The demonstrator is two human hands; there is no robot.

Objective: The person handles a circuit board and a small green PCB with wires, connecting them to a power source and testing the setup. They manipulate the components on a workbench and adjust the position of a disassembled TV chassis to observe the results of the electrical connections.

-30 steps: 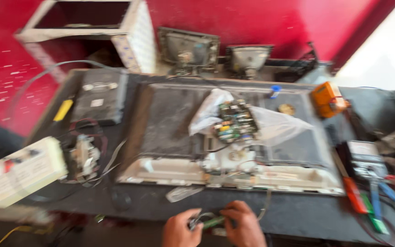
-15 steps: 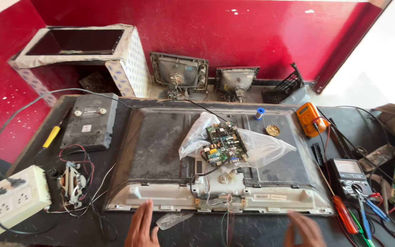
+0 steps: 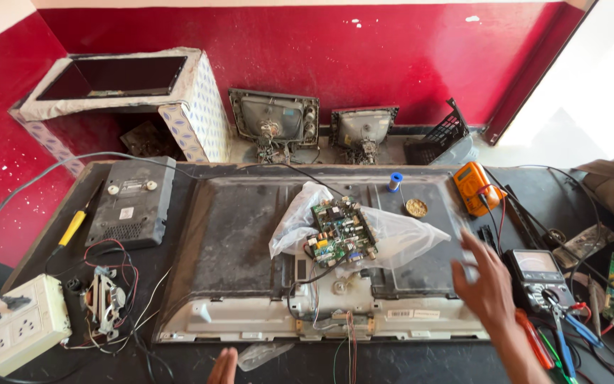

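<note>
The right hand (image 3: 488, 284), fingers spread and empty, hovers over the right end of the television back (image 3: 250, 242) lying across the desk (image 3: 179, 363). The left hand (image 3: 223, 366) shows only fingertips at the desk's near edge; I cannot tell its grip.

Flat panel (image 3: 250, 242) lying centre on the bench (image 3: 179, 363). Circuit board (image 3: 342, 232) sitting on a plastic bag (image 3: 399, 238) atop it. Power strip (image 3: 15, 331) lying at 8 o'clock, two meters (image 3: 477, 186) (image 3: 538, 274) sitting at 3, two tube sets (image 3: 275, 121) standing at 12, behind the bench.
</note>
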